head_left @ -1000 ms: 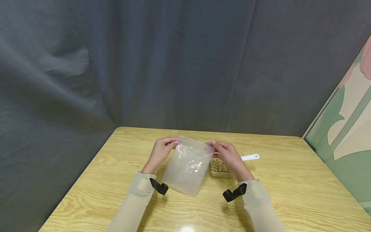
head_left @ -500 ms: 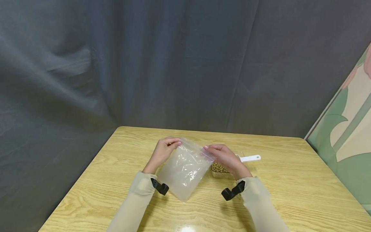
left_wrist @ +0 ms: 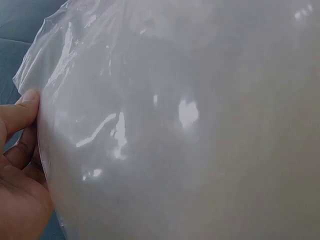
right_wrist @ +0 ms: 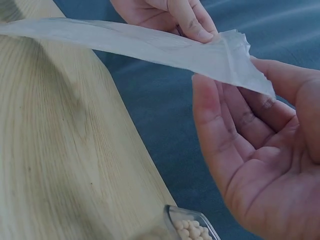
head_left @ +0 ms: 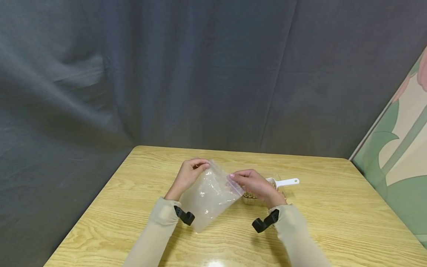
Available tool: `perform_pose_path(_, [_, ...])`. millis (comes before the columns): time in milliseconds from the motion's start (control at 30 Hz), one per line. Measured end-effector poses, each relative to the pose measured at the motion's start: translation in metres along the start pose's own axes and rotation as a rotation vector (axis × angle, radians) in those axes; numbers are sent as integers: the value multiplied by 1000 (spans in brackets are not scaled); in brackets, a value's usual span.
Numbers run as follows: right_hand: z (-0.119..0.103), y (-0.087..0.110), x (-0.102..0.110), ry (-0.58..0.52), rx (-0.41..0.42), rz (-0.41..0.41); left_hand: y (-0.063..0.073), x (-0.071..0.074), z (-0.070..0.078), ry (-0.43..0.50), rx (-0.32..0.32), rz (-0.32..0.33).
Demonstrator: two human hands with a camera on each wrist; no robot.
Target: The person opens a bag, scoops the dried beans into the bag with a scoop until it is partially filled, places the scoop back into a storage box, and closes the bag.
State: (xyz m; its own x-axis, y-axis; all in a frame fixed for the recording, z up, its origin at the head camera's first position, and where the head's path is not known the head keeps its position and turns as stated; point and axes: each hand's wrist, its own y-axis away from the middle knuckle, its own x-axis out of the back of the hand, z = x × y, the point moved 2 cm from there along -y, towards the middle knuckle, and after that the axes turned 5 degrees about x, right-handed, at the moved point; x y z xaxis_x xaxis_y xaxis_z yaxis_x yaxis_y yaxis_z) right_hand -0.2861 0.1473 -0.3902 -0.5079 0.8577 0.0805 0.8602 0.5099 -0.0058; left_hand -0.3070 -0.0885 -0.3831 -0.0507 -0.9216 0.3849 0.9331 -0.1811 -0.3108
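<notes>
A clear zip bag (head_left: 207,200) hangs tilted between both hands above the table, its zip end up and to the right. My left hand (head_left: 187,176) pinches the bag's upper left edge between thumb and fingers, as the left wrist view also shows. At the zip end, my right hand (head_left: 255,185) holds the top edge; in the right wrist view its thumb and fingers (right_wrist: 207,105) lie on either side of the film. The bag looks flat, with nothing visible inside. Behind the right hand, a clear container (head_left: 250,201) of pale round beans is partly hidden.
A white scoop (head_left: 288,182) leans in the bean container, its handle sticking out to the right. The wooden table (head_left: 333,207) ends at a dark curtain (head_left: 213,92) behind. A floral panel (head_left: 410,159) stands at the right.
The right hand has moved left and slightly down along the zip end, turning the bag so its bottom swings left. More of the scoop shows now. The left hand has barely shifted.
</notes>
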Motion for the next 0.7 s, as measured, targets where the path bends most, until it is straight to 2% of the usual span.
perform_pose_path(167, [1, -1, -5, 5, 29, -6, 1, -1, 1, -4, 13, -6])
perform_pose_path(400, [1, -3, -8, -10, 49, 44, 2, 0, 1, 9, 34, 9])
perform_pose_path(433, [1, -3, -8, -9, 53, 54, 2, 0, 1, 10, 26, 19])
perform_pose_path(500, [2, -3, -8, -3, 61, 77, 6, 2, 12, 18, 33, 41])
perform_pose_path(633, [3, -4, -9, 13, 62, 126, 5, 2, 14, 56, 56, 110])
perform_pose_path(700, [4, -5, -10, 12, 58, 149, 3, 2, 12, 74, 78, 107])
